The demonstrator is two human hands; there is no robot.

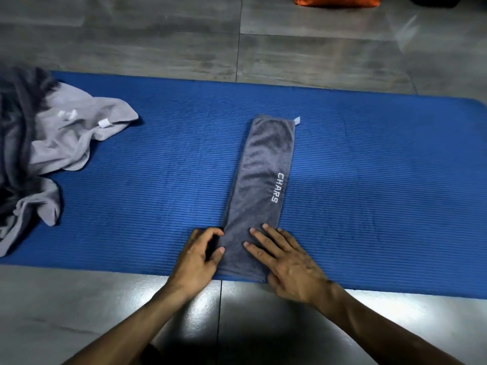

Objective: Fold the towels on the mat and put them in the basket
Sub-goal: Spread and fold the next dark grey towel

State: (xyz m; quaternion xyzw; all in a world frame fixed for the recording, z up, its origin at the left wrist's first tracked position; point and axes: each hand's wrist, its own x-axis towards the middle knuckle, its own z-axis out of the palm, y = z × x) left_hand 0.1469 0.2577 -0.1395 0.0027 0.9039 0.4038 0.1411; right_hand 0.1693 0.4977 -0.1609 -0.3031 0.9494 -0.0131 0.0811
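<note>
One dark grey towel (259, 191) is laid out on the blue mat (369, 180), folded into a long narrow strip running away from the camera. "CHARS" can be read on it in white letters, stitched sideways along the right-hand edge about halfway up. A small pale tag (297, 120) is seen sticking out at the far right corner, but nothing on it can be read.

The near end of the strip is being handled by both hands. The left hand (203, 255) is curled at the towel's left edge, with thumb and fingers pinched on the cloth there. The right hand (286, 259) is spread flat on top of the towel's near end, fingers straight and pressed down, nothing gripped.

Over on the left end of the mat, a crumpled pile of towels (39, 151) is heaped: light grey cloth and darker grey cloth are tangled together, so an exact count can't be made. Two or three small white tags (104, 123) are visible on the light one, too small to be read.

An orange thing (337, 0) is cut off at the top edge, on the grey tiled floor (158, 35).
</note>
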